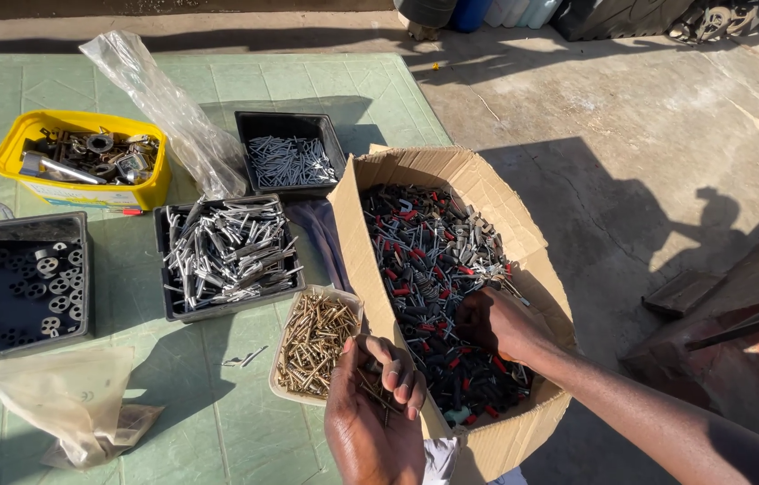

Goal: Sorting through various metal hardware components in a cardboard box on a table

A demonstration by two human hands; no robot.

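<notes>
head | L hand (372, 422) grip clamped on brass screws (377, 382) | R hand (496, 321) in cardboard box (496, 440), grip unclear | 3 black trays

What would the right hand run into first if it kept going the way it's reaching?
The right hand points down into the cardboard box, so it would probably meet the black and red parts heaped inside; it seems already among them.

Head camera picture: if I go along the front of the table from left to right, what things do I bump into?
Black tray of round parts → black tray of silver metal pieces → small tray of brass screws → left hand → cardboard box of black and red parts, with the right hand inside.
</notes>
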